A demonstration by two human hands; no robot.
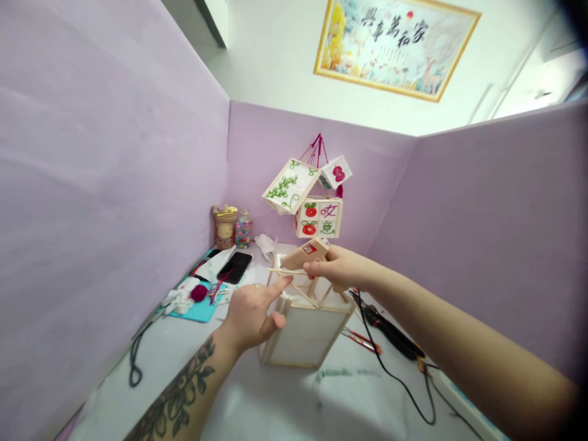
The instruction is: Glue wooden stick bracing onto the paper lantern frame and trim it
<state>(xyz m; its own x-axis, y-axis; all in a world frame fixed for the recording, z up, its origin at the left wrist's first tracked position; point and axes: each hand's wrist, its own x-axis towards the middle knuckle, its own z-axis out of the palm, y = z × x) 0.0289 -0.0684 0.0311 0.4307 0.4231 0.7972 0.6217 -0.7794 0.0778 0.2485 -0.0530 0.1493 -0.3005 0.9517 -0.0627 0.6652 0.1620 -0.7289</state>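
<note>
Box frame, wooden, upright on table — near white panel fitted, top apparently unfinished, sticks crossing the opening — with right hand clamped on wooden piece above, left hand apart, loosely spread, index finger near the sticks.

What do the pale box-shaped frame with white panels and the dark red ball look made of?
Pale box-shaped frame: likely bare wood, judging by tan, matte, straight strips. White panels: perhaps paper or thin cloth; flat, dull, can't tell which. Dark red ball: probably yarn, given its matte, slightly rough surface.
</note>
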